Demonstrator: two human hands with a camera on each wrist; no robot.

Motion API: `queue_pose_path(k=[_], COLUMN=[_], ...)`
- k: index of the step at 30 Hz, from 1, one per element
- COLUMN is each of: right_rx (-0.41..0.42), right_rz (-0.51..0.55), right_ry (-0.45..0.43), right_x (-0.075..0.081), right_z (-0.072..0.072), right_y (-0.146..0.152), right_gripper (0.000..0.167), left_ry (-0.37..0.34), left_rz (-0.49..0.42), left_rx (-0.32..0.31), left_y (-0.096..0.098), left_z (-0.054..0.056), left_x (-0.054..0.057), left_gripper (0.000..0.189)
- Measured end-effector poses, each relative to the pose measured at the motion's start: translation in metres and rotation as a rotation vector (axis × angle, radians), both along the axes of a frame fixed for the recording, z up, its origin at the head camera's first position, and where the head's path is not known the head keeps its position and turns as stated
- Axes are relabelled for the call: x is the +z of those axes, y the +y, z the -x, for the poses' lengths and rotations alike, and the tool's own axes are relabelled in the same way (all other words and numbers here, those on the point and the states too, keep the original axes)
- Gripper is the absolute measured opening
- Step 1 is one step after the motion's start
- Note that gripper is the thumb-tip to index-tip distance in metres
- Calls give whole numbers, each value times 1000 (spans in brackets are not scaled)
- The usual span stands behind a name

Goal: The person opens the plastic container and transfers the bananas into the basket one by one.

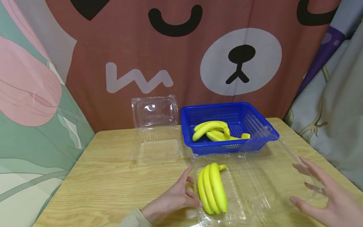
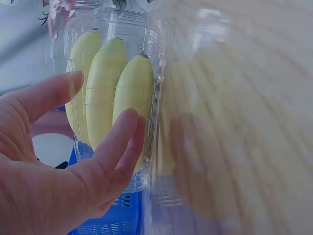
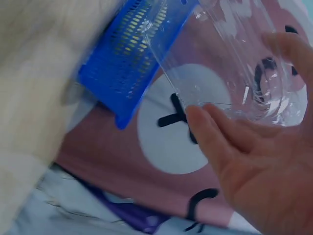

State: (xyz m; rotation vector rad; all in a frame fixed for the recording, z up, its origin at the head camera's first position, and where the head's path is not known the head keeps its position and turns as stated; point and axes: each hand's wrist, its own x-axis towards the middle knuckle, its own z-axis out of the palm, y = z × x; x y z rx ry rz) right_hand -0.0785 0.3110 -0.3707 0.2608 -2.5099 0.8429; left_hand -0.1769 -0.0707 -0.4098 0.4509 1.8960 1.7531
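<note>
A bunch of yellow bananas (image 1: 212,189) lies in the base of a clear plastic clamshell box (image 1: 238,201) at the table's front. My left hand (image 1: 180,194) rests against the box's left wall; in the left wrist view its thumb and fingers touch the clear side, bananas (image 2: 133,85) just behind. The hinged lid (image 1: 273,176) stands raised and tilted to the right. My right hand (image 1: 330,192) holds the lid's outer edge between thumb and spread fingers; the right wrist view shows fingertips on the clear lid (image 3: 232,63).
Behind the box stands a blue plastic basket (image 1: 185,129) with more bananas (image 1: 211,126) in it. Another clear clamshell box (image 1: 154,112) sits open at the back left. A bear-print curtain (image 1: 181,56) hangs along the table's far edge.
</note>
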Motion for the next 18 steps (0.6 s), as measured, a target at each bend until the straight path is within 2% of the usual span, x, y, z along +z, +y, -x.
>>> queue_pose_path(k=[3, 7, 9, 12, 15, 18], right_rx=[-49, -37, -34, -32, -51, -78], right_rz=[-87, -286, -349, -380, -409, -448], right_ry=[26, 100, 92, 42, -66, -225], right_x=[-6, -15, -19, -25, -32, -40], right_z=[2, 3, 3, 3, 4, 4], right_y=[13, 24, 25, 25, 25, 27], right_gripper=[113, 106, 100, 86, 77, 73], left_ry=[4, -2, -5, -1, -1, -3], left_rz=[5, 4, 3, 8, 17, 21], left_rx=[6, 1, 3, 5, 4, 0], left_y=[1, 1, 0, 0, 0, 0], left_z=[0, -1, -1, -1, -1, -2], left_x=[0, 0, 1, 1, 1, 1], left_gripper=[120, 120, 120, 120, 120, 119])
